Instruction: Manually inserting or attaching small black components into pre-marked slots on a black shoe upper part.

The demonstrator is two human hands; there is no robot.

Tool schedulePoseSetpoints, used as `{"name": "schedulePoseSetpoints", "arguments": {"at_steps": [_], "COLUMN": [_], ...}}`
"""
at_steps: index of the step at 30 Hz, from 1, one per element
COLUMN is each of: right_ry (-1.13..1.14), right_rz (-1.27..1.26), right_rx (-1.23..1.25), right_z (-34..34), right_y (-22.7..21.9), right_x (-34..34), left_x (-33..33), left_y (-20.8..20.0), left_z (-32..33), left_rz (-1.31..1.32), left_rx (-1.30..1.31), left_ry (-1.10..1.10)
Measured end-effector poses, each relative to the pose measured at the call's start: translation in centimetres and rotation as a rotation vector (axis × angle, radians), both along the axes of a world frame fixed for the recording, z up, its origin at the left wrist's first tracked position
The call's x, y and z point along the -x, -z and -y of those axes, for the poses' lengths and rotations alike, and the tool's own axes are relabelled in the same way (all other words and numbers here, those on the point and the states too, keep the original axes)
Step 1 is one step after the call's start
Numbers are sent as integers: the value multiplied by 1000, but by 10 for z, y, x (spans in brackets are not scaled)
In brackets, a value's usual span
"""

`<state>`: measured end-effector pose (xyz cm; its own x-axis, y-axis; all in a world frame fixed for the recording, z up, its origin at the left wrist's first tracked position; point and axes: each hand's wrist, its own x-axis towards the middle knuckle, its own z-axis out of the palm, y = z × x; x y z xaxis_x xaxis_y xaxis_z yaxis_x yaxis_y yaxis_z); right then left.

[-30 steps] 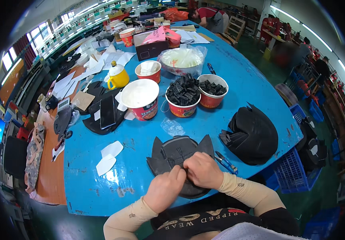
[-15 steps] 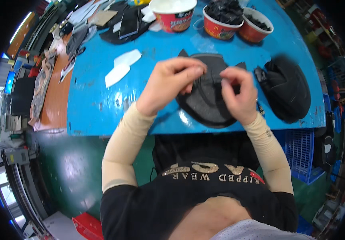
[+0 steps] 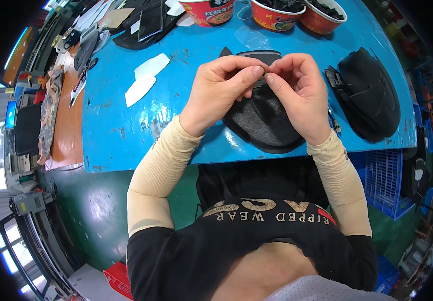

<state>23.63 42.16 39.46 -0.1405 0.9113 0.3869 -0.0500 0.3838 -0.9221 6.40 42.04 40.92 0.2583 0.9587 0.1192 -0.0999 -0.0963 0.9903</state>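
Observation:
My left hand (image 3: 224, 90) and my right hand (image 3: 301, 95) meet over the blue table, thumbs and forefingers pinched together. Between the fingertips is a tiny dark thing, too small to name. Below them lies a black rounded padded piece (image 3: 256, 123), smooth and slightly shiny, with its upper part partly covered by my fingers. To the right rests a stack of similar black pieces (image 3: 369, 95), with loose flaps along its left side. Two white cut-out shapes (image 3: 146, 78) lie flat to the left of my left hand.
Red paper bowls stand at the far side: one (image 3: 211, 14), and two (image 3: 279, 19) (image 3: 324, 21) holding black scraps. A dark phone-like slab (image 3: 151, 22) lies far left. Small metal items (image 3: 335, 123) sit beside my right wrist. A blue crate (image 3: 384, 180) stands below the table's right end.
My hands have come together; earlier their fingertips were apart. The whole view has shifted a little. A blurred flap at the top of the right-hand black stack now looks still.

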Motion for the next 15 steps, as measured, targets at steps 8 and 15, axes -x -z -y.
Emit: {"name": "schedulePoseSetpoints", "arguments": {"at_steps": [8, 15], "right_ry": [74, 106], "right_rz": [156, 210], "right_rx": [-158, -180], "right_z": [-19, -3], "right_y": [-18, 4], "right_x": [4, -4], "left_x": [27, 69], "left_y": [16, 50], "left_z": [-36, -68], "left_rz": [-207, -821], "left_rx": [-449, -413], "left_ry": [-532, -741]}}
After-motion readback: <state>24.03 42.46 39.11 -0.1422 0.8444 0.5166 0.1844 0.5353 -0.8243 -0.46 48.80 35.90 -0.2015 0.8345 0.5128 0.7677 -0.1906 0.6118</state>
